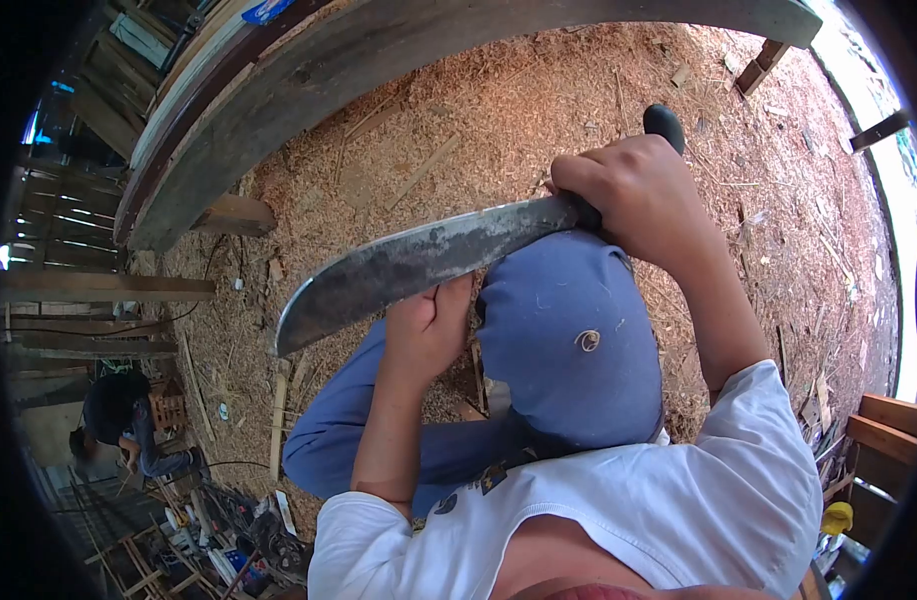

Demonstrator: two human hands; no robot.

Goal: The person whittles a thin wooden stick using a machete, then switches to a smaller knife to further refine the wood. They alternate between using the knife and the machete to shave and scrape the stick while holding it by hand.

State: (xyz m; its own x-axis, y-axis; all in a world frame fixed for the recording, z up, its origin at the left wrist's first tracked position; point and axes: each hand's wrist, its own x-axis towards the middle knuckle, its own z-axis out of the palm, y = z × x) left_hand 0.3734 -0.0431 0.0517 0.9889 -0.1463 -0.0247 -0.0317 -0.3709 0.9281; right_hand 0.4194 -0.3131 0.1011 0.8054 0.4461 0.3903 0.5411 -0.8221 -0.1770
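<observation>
My right hand (639,195) is closed around the black handle (665,124) of a large knife. Its long, dark, worn blade (409,265) points left and slightly down, across my knees in blue trousers (569,340). Just under the blade, my left hand (429,325) is a closed fist between my knees. It seems to grip a thin wooden strip (477,375) that shows below the fist; the upper part of the strip is hidden by the hand and blade. I wear a white shirt (679,500).
The ground (539,110) is covered in sawdust and wood chips. A big curved timber structure (279,90) arches over the top left. Another person (129,425) crouches at the far left. Tools and clutter (229,545) lie at bottom left, boards (884,430) at right.
</observation>
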